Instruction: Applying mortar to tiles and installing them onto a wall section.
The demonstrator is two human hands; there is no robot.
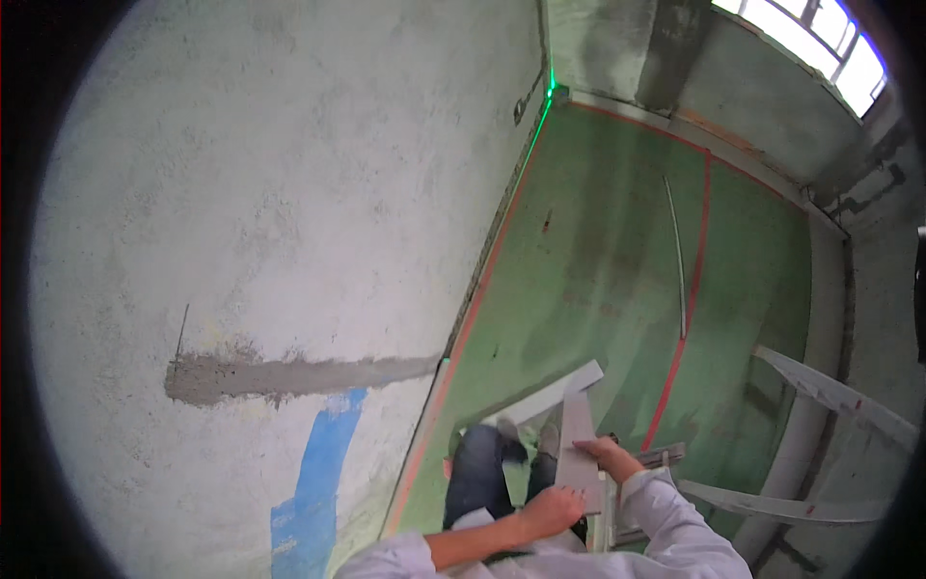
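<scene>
A pale, flat, board-like strip (pixel 579 449) is held in front of my legs, its far end pointing away from me. My left hand (pixel 557 511) is closed at the near end of this strip, by its left edge. Higher up on the right side, my right hand (pixel 610 455) grips the edge, thumb lying over the face. Just beyond my feet, a long white bar (pixel 545 394) lies slantwise on the green floor covering, partly hidden by the held strip and my legs.
A plastered wall (pixel 289 193) with a blue band (pixel 318 463) rises on the left. Right of me, a ladder-like frame (pixel 839 391) reaches over the green floor sheet (pixel 598 261). A thin rod (pixel 677 261) lies near red tape (pixel 701 222). Green light (pixel 551 94) marks the far corner.
</scene>
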